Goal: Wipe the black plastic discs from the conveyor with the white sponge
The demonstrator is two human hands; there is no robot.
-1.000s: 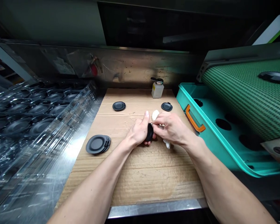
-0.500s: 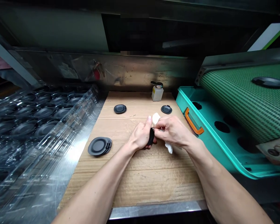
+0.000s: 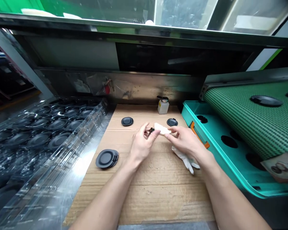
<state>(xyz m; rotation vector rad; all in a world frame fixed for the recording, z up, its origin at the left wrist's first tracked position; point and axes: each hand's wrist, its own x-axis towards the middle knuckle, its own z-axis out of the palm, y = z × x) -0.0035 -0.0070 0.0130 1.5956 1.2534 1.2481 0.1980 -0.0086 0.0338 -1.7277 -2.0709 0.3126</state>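
My left hand [image 3: 142, 143] is closed round a small black part [image 3: 151, 130], which shows only between its fingers. Its thumb also touches a folded white cloth [image 3: 161, 128] stretched between both hands. The fingertips of my right hand [image 3: 188, 140] pinch the cloth's other end. Partly beneath the right hand, a white glove [image 3: 186, 161] lies on the cardboard sheet [image 3: 156, 198]. To the left is a small overlapping stack of black round lids [image 3: 105, 158]. Farther back lie a black lid [image 3: 127, 121] on the left and another black lid [image 3: 172, 122] on the right.
A pump bottle [image 3: 163, 106] stands at the back of the cardboard. Clear plastic trays [image 3: 60, 159] holding black lids cover the left. On the right, a turquoise bin [image 3: 230, 177] with orange handles sits beside a green conveyor belt [image 3: 244, 111] carrying black lids.
The view has tilted up. My hands have moved slightly apart, and the white cloth now spans them. The black part in my left hand is more hidden, and more of the glove shows.
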